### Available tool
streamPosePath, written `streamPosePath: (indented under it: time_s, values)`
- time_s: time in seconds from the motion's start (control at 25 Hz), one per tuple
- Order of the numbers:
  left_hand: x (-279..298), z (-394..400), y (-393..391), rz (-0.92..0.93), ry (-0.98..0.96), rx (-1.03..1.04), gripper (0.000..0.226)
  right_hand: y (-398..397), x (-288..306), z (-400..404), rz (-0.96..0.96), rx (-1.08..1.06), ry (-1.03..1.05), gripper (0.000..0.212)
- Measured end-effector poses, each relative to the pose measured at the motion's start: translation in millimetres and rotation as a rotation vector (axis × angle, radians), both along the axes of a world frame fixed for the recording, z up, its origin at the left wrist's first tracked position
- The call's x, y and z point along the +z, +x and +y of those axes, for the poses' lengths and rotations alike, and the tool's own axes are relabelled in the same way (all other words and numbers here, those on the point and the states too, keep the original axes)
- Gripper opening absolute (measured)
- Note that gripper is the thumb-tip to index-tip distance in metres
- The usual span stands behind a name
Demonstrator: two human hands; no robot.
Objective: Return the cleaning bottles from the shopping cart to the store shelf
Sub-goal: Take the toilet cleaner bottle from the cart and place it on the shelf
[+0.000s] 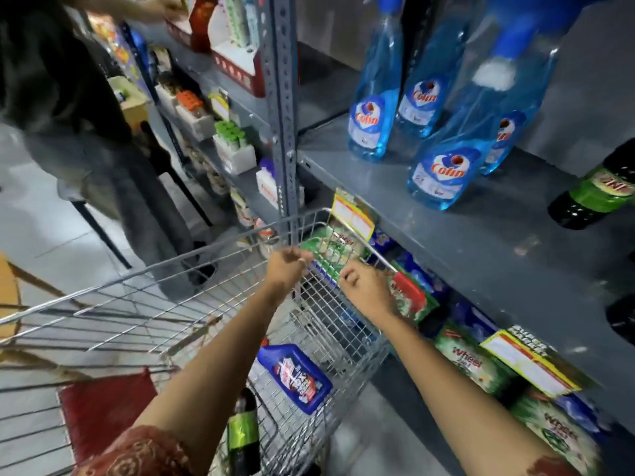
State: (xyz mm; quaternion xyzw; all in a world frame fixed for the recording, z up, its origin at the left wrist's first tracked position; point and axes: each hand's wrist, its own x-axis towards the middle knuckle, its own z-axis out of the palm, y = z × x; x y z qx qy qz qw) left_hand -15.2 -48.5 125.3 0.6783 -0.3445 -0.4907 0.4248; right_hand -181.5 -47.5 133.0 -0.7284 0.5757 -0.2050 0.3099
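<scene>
Grey shelf (481, 242) sits above your right hand (367, 290); both hands, left hand (287, 269) too, pinch the cart (323, 221) rim. Below your grip, blue bottle (295, 376) looks rigid, slick, likely heavy: grab its body.

"Colin" legible on the labels of the blue spray bottles (443, 166) on my shelf (481, 242). "Wheel" on green detergent packs (470, 364) below. Blue bottle (295, 377) label in cart: unreadable.
</scene>
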Motion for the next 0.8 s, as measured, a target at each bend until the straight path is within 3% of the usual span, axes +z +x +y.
streamPosePath:
  time_s: [0.08,0.28,0.4,0.52,0.64,0.8]
  values:
    - [-45.8,20.9,21.2,-0.014,0.2,0.062,0.029,20.6,-35.8,6.1,0.104,0.117,0.26,0.011]
    - [-157.2,73.5,48.5,0.039,0.627,0.148,0.016,67.2,-146.1,13.8,0.477,0.365,0.76,0.038]
    - [-205.9,92.7,51.9,0.099,0.749,0.251,0.042,81.3,-199.8,18.0,0.538,0.388,0.835,0.046]
    - [-235.1,101.1,46.3,0.27,0.812,0.286,0.035,75.4,-237.5,31.0,0.525,0.335,0.931,0.05]
    - [-259.0,102.9,37.6,0.441,0.833,0.33,0.043,63.5,-258.9,38.3,0.489,0.289,0.963,0.058]
    - [-264.8,102.9,30.0,0.459,0.806,0.405,0.058,58.0,-263.9,34.3,0.462,0.273,1.001,0.059]
